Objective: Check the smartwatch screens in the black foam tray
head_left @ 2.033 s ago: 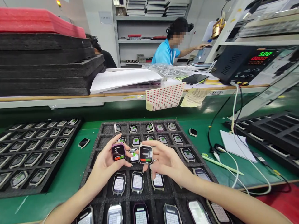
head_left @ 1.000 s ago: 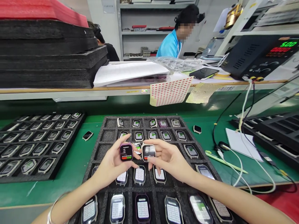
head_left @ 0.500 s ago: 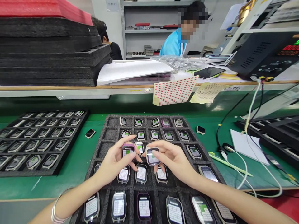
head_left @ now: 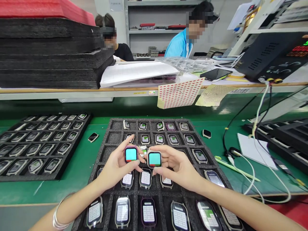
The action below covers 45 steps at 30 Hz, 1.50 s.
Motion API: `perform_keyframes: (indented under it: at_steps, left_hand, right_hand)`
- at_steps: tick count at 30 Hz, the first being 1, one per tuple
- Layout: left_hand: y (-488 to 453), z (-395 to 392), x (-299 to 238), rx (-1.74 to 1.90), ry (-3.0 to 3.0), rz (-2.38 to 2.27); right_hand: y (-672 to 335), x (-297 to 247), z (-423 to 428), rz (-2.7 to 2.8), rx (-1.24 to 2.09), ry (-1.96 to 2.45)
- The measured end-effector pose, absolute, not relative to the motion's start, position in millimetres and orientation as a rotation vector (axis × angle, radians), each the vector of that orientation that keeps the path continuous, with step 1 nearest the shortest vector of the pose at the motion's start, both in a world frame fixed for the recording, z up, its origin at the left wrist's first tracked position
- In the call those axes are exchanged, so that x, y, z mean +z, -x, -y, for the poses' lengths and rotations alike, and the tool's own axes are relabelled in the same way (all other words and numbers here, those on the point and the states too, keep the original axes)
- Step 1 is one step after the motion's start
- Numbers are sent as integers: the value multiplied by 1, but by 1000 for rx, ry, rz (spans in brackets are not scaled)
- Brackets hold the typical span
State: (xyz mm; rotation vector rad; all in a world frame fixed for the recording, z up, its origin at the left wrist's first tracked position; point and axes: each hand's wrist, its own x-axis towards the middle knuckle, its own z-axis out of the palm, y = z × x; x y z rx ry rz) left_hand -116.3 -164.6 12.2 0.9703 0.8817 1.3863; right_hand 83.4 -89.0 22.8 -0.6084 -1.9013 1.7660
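My left hand (head_left: 117, 163) grips a purple-framed smartwatch (head_left: 131, 154) without a strap, its screen turned up and lit turquoise with a red strip at the bottom. Beside it, a light-framed smartwatch (head_left: 154, 159) with the same turquoise and red screen is held in my right hand (head_left: 179, 163). Both watches hover over a black foam tray (head_left: 113, 138) whose pockets hold many strapless watches. Several of these, such as one lit watch (head_left: 145, 178) just below my hands, show white and green grids. My fingers cover part of the tray's middle row.
Another full foam tray (head_left: 56, 170) lies at left, with a loose watch (head_left: 93, 137) beside it. A second loose watch (head_left: 206, 133), a green pen (head_left: 237, 169), white cables and a white pad (head_left: 256, 150) lie at right. Two people sit beyond the shelf.
Both held watches' screens switched from white and green grids to turquoise with a red strip. My right thumb moved down off its screen. One person behind the shelf shifted right.
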Motion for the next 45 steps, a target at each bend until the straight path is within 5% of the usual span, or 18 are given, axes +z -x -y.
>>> perform_keyframes:
  at_steps: [7, 18, 25, 33, 45]
  left_hand:
    - [123, 171, 12, 1377, -972, -931]
    - [191, 170, -7, 1285, -1361, -1365]
    - [232, 152, -15, 670, -2276, -1780]
    - [240, 176, 12, 396, -2411, -1634]
    - [203, 213, 15, -193, -2454, -1902]
  right_hand:
    - [-78, 26, 83, 2093, 1600, 634]
    - [4, 3, 54, 2801, 541, 431]
    - [-6, 17, 81, 2845, 428, 356]
    - [-4, 14, 112, 3108, 167, 338]
    - [13, 18, 90, 3236, 307, -36]
